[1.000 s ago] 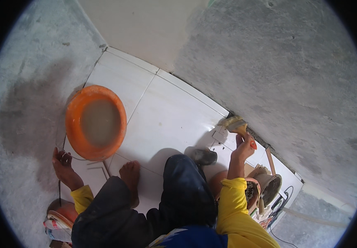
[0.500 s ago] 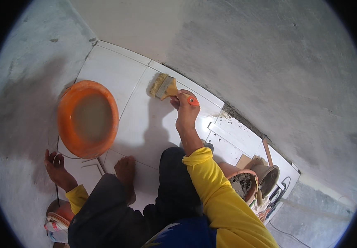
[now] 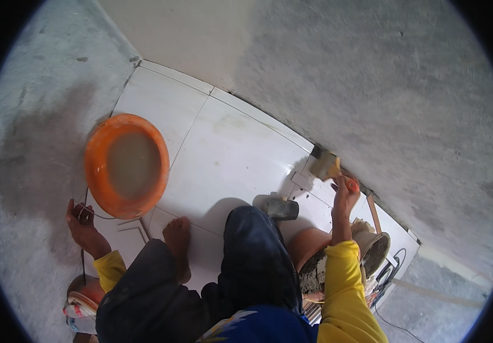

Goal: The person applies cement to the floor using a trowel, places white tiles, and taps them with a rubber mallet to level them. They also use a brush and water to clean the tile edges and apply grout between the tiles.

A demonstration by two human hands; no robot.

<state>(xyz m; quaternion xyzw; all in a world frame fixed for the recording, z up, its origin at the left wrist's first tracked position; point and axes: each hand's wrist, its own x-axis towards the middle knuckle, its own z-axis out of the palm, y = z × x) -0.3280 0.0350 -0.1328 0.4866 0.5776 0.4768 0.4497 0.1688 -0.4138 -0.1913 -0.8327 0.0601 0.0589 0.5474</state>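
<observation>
My right hand (image 3: pixel 346 197) grips a wide paintbrush (image 3: pixel 326 166) with an orange-tipped handle. The brush is over the tile edge beside the base of the right-hand wall, and its bristles look slightly blurred. At left, an orange bucket (image 3: pixel 95 169) holding cloudy water stands on the white tiled floor (image 3: pixel 223 148). Near its lower side my left hand (image 3: pixel 85 228) has its fingers curled round the bucket's thin wire handle (image 3: pixel 100 216). A dark-headed mallet (image 3: pixel 283 209) lies beside my right knee.
To the lower right stand a reddish tub (image 3: pixel 309 247) of grey mortar and a tilted bucket (image 3: pixel 376 251). Behind them are a wooden strip (image 3: pixel 374 213) and black cable (image 3: pixel 388 274). More containers (image 3: pixel 86 300) sit at lower left. Walls border the tiles left and right.
My right hand has carried the brush from the middle tiles rightward and nearer, to the wall's base. The mallet has come into fuller view. My left hand stays by the bucket.
</observation>
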